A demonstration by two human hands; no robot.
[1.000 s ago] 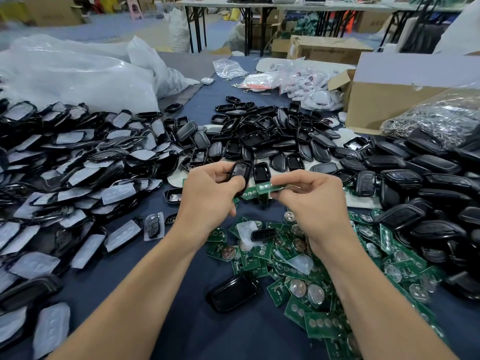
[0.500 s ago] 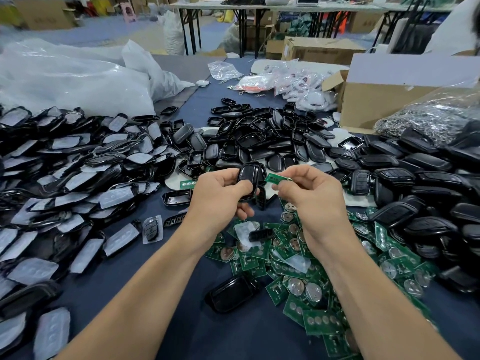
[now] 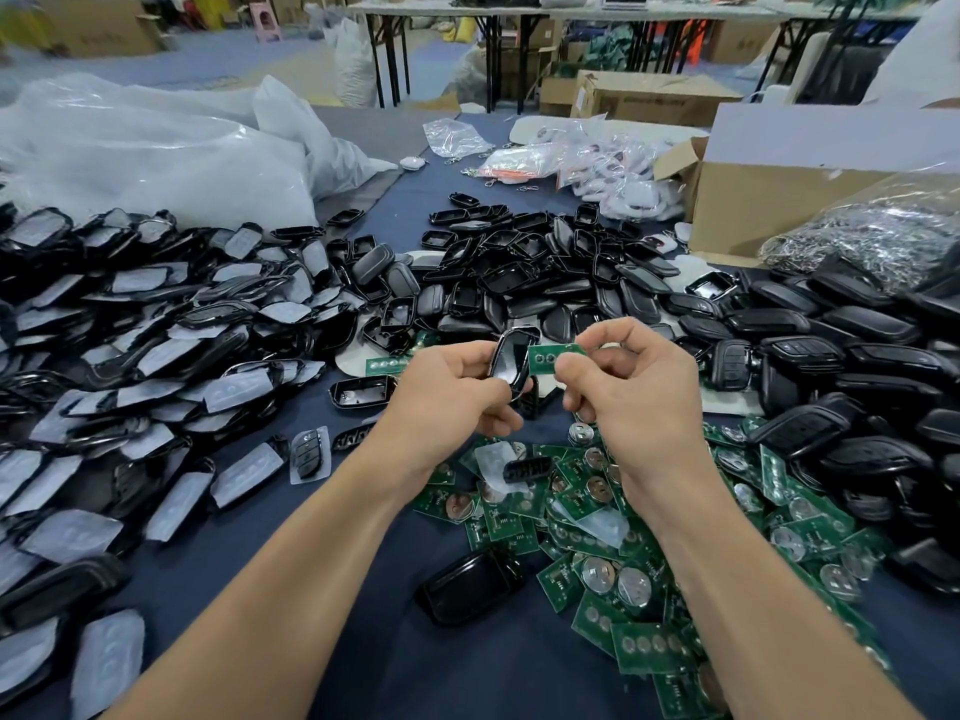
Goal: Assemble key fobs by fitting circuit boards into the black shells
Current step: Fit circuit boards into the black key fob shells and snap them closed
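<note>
Dark blue cloth covers the worktable (image 3: 311, 641) in a cluttered hall. At ten o'clock lie white plastic bags (image 3: 156, 148). At nine o'clock spreads a heap of film-covered shells (image 3: 130, 330), and at three o'clock a bank of closed fobs (image 3: 857, 356). At two o'clock stands a cardboard box (image 3: 753, 210). At five o'clock lies a pile of green boards (image 3: 597, 537). At centre, the left hand (image 3: 447, 397) grips one black shell (image 3: 511, 353), hollow side up. The right hand (image 3: 639, 392) pinches a circuit board (image 3: 553, 356) just beside the shell's right rim.
</note>
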